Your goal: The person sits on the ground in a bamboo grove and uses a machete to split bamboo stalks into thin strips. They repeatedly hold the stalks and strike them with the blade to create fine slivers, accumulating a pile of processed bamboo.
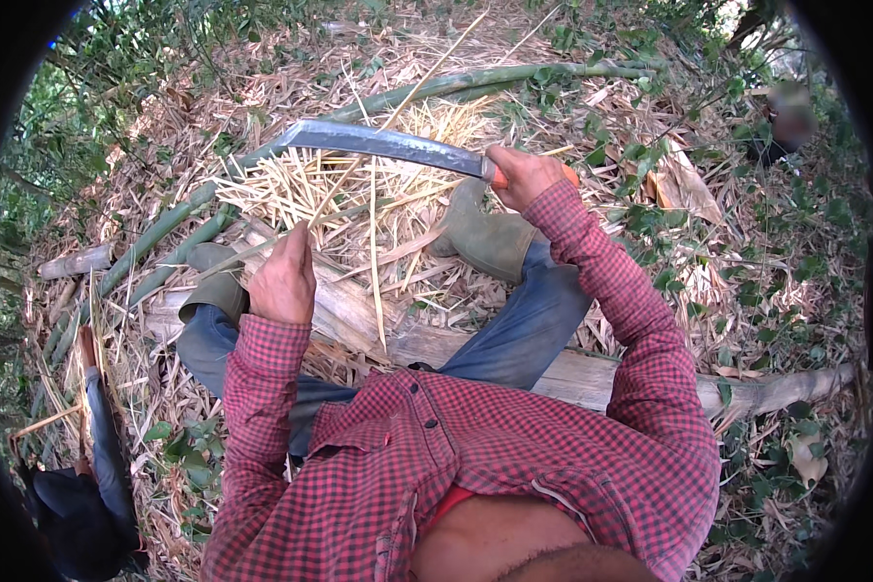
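Observation:
My right hand (526, 175) grips the orange handle of a long curved machete (383, 144), its grey blade lying level and pointing left. My left hand (283, 276) pinches a thin bamboo strip (344, 173) that runs up and to the right, crossing the blade near its middle. Below the blade lies a pile of pale bamboo shavings (310, 189). I sit on a log (592, 373), in a red checked shirt, blue jeans and green rubber boots (490, 238).
Long green bamboo poles (165, 228) curve from lower left to the upper right. Dry leaves and husks cover the ground. A dark sheath or bag (97, 456) lies at lower left. Green brush rings the edges.

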`<state>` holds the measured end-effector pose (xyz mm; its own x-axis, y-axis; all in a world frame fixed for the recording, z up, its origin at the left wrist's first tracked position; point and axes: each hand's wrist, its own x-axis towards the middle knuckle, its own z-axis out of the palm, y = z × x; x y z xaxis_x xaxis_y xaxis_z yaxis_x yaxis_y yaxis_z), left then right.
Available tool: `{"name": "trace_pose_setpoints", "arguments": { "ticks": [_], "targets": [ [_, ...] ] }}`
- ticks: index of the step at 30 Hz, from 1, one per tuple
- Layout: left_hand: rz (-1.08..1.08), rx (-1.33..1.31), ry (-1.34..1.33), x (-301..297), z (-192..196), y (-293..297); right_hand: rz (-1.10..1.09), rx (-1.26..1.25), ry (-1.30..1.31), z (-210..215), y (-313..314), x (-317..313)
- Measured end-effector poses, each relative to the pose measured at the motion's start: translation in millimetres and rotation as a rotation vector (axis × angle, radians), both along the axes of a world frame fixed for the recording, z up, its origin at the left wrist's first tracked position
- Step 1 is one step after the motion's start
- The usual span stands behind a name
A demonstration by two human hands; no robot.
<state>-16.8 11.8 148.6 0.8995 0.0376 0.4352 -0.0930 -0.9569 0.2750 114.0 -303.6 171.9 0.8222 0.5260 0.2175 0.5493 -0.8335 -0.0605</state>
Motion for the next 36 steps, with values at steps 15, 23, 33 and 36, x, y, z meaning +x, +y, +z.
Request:
{"name": "trace_pose_setpoints", "arguments": {
  "ticks": [15,23,33,36],
  "targets": [
    [0.010,-0.013,-0.017,-28,12,24,-0.279,-0.051,-0.082,13,-42,69],
    [-0.019,-0.019,-0.065,-32,18,39,-0.449,-0.141,-0.028,20,-37,92],
    [-0.023,0.100,0.107,-66,12,54,-0.374,-0.096,-0.063,-39,-88,109],
    [0.092,0.043,0.142,-91,13,62,-0.397,0.083,-0.114,-67,-163,174]
  ]
}}
